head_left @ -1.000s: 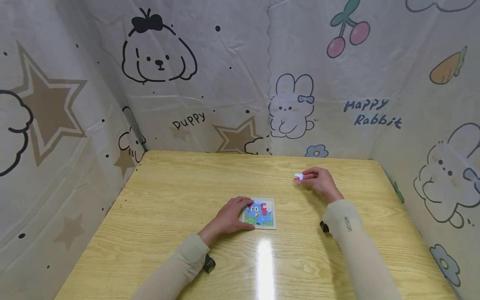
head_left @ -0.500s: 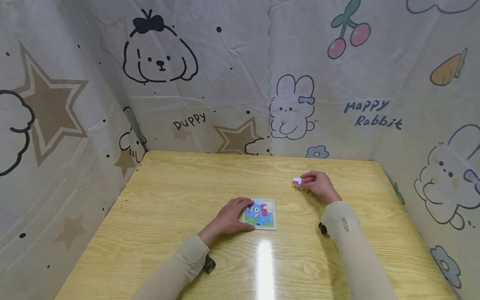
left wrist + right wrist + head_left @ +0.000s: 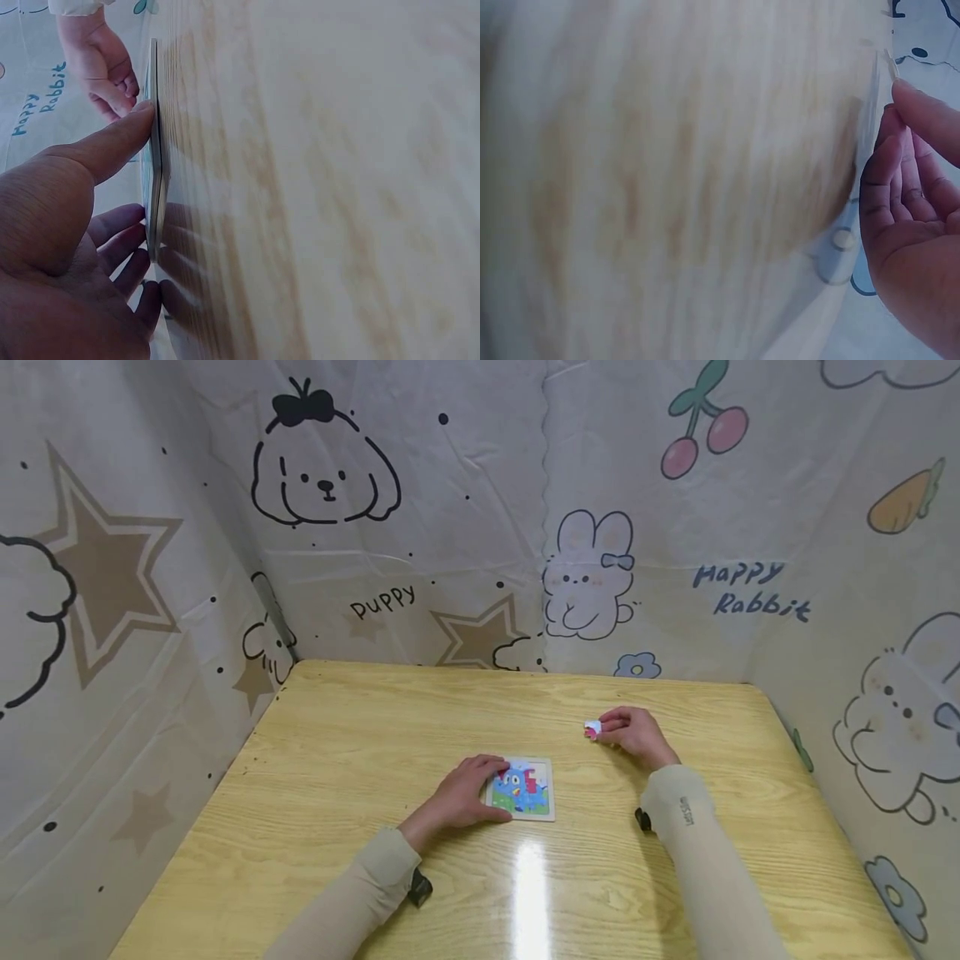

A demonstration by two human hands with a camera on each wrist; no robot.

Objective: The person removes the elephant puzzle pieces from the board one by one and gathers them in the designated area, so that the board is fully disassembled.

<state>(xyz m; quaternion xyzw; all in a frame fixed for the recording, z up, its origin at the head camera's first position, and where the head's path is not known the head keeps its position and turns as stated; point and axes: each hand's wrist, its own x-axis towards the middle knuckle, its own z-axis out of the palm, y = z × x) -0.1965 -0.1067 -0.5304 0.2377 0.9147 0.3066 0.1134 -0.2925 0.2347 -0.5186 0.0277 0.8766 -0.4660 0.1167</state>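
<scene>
A small square jigsaw puzzle (image 3: 552,789) with a pale frame lies flat on the table, showing a blue cartoon animal with red parts on green. My left hand (image 3: 462,793) grips it at its left side, thumb at the near edge and fingers at the far edge. The left wrist view has the board edge-on (image 3: 156,157) between thumb and fingers. Farther back and to the right, my right hand (image 3: 637,735) pinches a small white and pink puzzle piece (image 3: 592,730) by its right side. The right wrist view shows only a thin edge of that piece (image 3: 890,64) at the fingertips.
The wooden table (image 3: 360,718) ends at a printed curtain (image 3: 465,560) behind it and at both sides. A bright light reflection (image 3: 530,893) falls on the tabletop in front of the puzzle.
My right hand has moved slightly nearer and to the left with the puzzle piece, which has turned a little. My left hand and the puzzle stay in place.
</scene>
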